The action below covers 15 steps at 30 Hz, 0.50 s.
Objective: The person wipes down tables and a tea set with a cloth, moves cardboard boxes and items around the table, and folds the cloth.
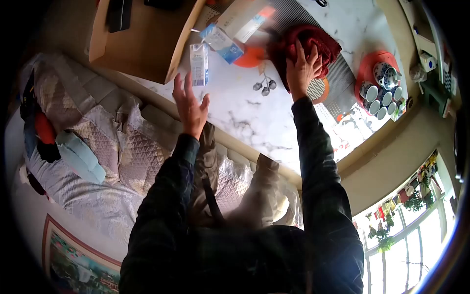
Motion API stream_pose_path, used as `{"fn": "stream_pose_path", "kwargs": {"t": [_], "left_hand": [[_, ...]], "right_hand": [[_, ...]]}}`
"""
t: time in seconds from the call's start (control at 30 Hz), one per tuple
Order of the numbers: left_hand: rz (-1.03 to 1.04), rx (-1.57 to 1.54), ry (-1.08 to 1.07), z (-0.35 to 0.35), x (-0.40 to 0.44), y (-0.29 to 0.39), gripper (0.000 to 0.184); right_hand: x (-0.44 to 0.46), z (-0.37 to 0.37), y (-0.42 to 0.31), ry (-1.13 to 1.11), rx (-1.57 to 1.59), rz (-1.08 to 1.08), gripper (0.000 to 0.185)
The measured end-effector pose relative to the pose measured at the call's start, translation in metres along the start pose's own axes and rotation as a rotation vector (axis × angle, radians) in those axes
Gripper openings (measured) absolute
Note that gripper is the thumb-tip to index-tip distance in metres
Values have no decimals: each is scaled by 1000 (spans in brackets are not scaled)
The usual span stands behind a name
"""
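Note:
My right hand (304, 71) lies on a dark red bundled cloth (327, 45) on the marble-patterned table, its fingers spread over the fabric. Closer to the table's near edge, my left hand (190, 107) is raised with its fingers apart and nothing in it. Just beyond its fingertips stands a white and blue carton (199, 64). Another blue and white carton (222, 43) lies tilted beside it. Farther back, a blurred box (252, 24) is near the cloth.
An open cardboard box (139, 41) sits at the table's left. On the right, a red tray (364, 73) holds a patterned teapot (383, 73) and several cups. A quilted sofa (98, 122) runs along the near side.

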<state>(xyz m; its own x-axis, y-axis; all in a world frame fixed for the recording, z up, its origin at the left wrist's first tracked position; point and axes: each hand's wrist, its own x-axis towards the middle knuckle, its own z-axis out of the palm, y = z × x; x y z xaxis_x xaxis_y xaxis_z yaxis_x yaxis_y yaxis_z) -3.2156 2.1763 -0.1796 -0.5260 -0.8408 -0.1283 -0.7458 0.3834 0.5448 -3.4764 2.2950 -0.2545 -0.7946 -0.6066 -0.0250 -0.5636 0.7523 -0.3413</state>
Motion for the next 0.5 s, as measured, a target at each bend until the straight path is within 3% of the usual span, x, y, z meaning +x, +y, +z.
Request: {"fn": "stream_pose_path", "kwargs": {"t": [0.1,0.23,0.3,0.37,0.43,0.5], "left_hand": [[74,-114,-75,23,27,-17,79],[-131,-193,113,48,64,10,85],[-339,-224,146,54,86,36,104],[-421,42,126,69,98,44,113],[-403,109,159,75,97,43,117],[-359,60,96,66,95,36,116]], "right_hand": [[-79,-14,25,-70,-4,-57,66],[-260,-27,41,-371,-54,91,76],[-251,-30,29,-373,-40,153,75],[-234,-24,18,-373,-18,212,74],[-196,-2,20,-145,-35,257,80],[-131,6,15,-62,-89,219,75]]}}
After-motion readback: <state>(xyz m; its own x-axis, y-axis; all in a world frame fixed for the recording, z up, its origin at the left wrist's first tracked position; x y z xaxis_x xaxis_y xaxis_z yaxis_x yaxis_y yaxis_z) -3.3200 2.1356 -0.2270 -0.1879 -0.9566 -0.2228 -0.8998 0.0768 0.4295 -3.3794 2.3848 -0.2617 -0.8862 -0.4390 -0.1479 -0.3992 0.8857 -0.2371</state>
